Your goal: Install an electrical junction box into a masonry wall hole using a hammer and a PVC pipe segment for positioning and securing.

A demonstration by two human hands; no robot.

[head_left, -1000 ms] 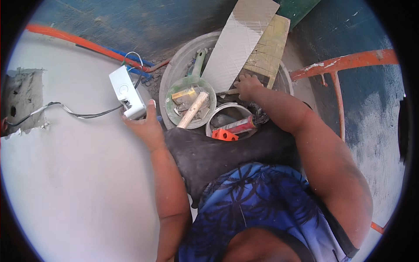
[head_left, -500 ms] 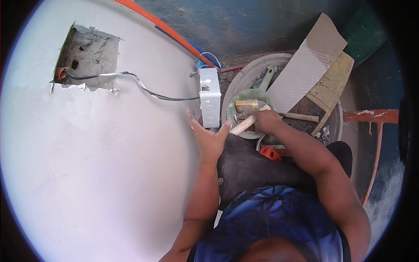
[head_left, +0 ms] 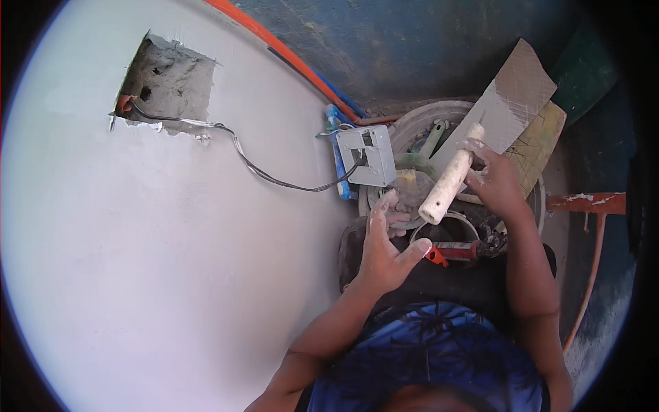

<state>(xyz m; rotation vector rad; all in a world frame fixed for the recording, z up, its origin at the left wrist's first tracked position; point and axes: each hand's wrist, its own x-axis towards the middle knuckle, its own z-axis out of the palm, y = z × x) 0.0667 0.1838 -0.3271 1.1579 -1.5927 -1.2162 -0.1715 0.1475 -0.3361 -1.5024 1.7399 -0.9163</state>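
In my right hand (head_left: 489, 175) is a pale, cream-coloured tool handle (head_left: 449, 177), with a small hole near its lower end; any working end is not clear. My left hand (head_left: 391, 244) is open, palm toward the handle, its fingers apart and whitish with dust. Just above it sits a white plastic electrical box (head_left: 368, 156) with rectangular openings, tilted and close to the wall. A black cable (head_left: 257, 172) runs from the box to a square recess (head_left: 171, 79) cut in the white wall.
A round tub (head_left: 449, 110) stands behind the handle, with cardboard (head_left: 498, 103) leaning over it. A red tube-shaped tool (head_left: 456, 250) lies near my lap. An orange pipe (head_left: 274, 44) runs along the wall's edge, and a rusty bar (head_left: 587, 202) juts in at right.
My right hand has raised the handle from the small bucket and turned it more upright. My left hand has moved right, away from the box, which now sits turned and tilted.
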